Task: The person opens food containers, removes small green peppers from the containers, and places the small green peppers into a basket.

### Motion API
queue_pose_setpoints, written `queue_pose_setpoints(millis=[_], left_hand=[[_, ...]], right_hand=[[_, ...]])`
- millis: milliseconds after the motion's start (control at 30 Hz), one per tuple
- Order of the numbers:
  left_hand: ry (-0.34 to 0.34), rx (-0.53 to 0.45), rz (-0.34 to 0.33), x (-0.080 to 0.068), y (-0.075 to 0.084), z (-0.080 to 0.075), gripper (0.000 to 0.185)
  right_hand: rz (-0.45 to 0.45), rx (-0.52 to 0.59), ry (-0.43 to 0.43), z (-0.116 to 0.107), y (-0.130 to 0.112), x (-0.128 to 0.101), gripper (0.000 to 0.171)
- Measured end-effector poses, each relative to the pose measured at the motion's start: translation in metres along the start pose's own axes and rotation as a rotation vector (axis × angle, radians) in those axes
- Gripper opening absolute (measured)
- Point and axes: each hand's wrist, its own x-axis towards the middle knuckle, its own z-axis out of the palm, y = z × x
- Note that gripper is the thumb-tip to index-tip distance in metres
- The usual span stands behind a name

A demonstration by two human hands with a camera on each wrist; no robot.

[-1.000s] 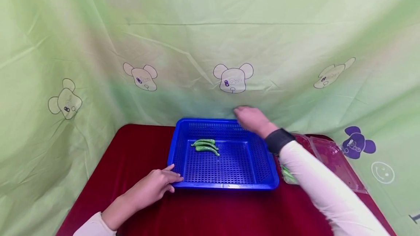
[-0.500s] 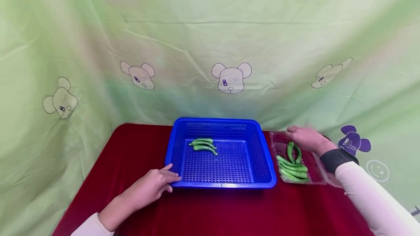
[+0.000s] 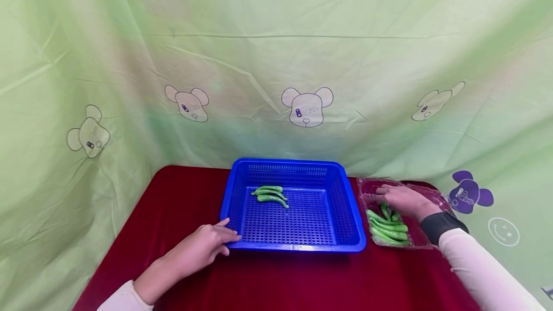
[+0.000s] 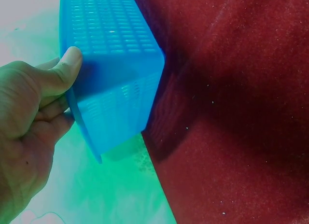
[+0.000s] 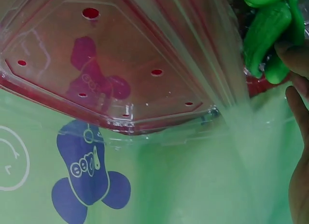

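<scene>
Now the right hand [image 3: 403,200] reaches into the clear tray [image 3: 425,241] at lower right, fingers curled over the green peppers [image 3: 386,227]; its grip is hidden. Left hand [image 3: 200,246] rests flat-fingered against the blue basket [image 3: 298,245], thumb on its corner.

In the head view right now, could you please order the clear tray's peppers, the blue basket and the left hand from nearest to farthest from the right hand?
1. Clear tray's peppers: under the right hand.
2. Blue basket: left of it, centre.
3. Left hand: basket's near-left corner.
</scene>
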Motion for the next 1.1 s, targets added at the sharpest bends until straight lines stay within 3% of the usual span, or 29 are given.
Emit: queue_pose_setpoints(millis=[167, 333, 467, 733, 933, 1100], left_hand=[[0.006, 0.001, 0.007, 0.000, 0.000, 0.002, 0.034], [0.006, 0.003, 0.009, 0.000, 0.000, 0.003, 0.034], [0.007, 0.004, 0.014, 0.000, 0.000, 0.003, 0.034], [0.012, -0.001, 0.013, 0.000, -0.001, 0.003, 0.033], [0.008, 0.003, 0.011, 0.001, -0.002, 0.002, 0.033], [-0.010, 0.005, -0.010, -0.001, -0.003, 0.001, 0.033]], right_hand=[[-0.009, -0.050, -0.013, 0.004, -0.001, -0.005, 0.039], [-0.014, -0.049, 0.019, 0.004, 0.000, -0.007, 0.043], [0.047, -0.006, 0.061, 0.000, 0.004, -0.002, 0.044], [0.270, 0.192, 0.101, -0.035, 0.007, 0.021, 0.031], [0.320, 0.281, 0.214, -0.059, 0.014, 0.046, 0.027], [0.375, 0.339, 0.190, -0.079, 0.008, 0.077, 0.021]])
